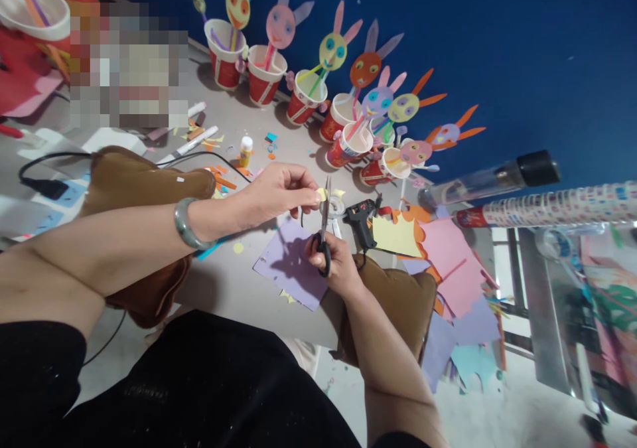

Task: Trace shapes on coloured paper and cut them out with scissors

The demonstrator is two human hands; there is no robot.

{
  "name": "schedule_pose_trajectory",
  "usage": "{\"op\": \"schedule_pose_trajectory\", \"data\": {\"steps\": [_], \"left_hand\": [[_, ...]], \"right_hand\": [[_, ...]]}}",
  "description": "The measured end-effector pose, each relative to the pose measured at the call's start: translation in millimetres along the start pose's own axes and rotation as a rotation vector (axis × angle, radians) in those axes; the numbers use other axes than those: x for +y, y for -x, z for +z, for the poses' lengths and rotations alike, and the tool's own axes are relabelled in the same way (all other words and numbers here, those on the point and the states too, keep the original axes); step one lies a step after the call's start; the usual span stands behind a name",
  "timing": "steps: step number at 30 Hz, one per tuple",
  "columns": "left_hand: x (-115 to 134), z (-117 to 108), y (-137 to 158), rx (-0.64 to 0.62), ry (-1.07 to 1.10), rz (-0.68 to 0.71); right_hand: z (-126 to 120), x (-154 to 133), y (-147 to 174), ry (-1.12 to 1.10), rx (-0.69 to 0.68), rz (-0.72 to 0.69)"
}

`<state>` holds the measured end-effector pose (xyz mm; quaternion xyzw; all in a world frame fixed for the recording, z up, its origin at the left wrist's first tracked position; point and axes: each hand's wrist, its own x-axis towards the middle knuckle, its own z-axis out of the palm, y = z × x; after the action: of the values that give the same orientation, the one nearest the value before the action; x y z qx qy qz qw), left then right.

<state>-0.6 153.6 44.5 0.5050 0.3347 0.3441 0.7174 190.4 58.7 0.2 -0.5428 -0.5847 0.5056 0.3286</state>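
My left hand [281, 194] pinches a small piece of yellow paper [322, 194] between thumb and fingers. Gripped in my right hand [337, 265] is a pair of scissors [325, 232] with black handles, its blades pointing up beside the yellow paper. Whether the blades touch the paper I cannot tell. Beneath both hands a purple sheet of paper [288, 269] lies on the table. A black glue gun [362, 222] rests just right of the scissors, close to a yellow sheet with a scalloped cut edge [398, 235].
Red paper cups [263, 83] with paper rabbit faces line the blue wall. Brown cushions [149, 182] lie under my forearms. A glue stick [245, 150] stands among paper scraps. Pink sheets [452, 255] and a long cup stack [557, 206] are at right. A blurred-out patch is upper left.
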Motion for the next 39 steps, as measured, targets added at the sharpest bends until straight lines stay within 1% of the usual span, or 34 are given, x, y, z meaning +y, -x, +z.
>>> {"op": "schedule_pose_trajectory", "data": {"steps": [7, 16, 30, 39], "left_hand": [[-1.9, -1.7, -0.8, 0.003, -0.023, 0.021], [-5.6, -4.1, -2.4, 0.004, -0.040, 0.068], [-4.3, -3.9, -3.8, 0.048, -0.022, 0.058], [-5.6, -4.3, -4.9, 0.051, -0.009, 0.087]], "right_hand": [[-0.3, -3.5, -0.2, 0.006, -0.005, 0.008], [-0.2, -0.3, 0.0, 0.024, -0.001, 0.012], [-0.6, 0.0, 0.0, 0.027, -0.005, 0.014], [-0.6, -1.0, 0.4, 0.043, -0.009, 0.029]]}}
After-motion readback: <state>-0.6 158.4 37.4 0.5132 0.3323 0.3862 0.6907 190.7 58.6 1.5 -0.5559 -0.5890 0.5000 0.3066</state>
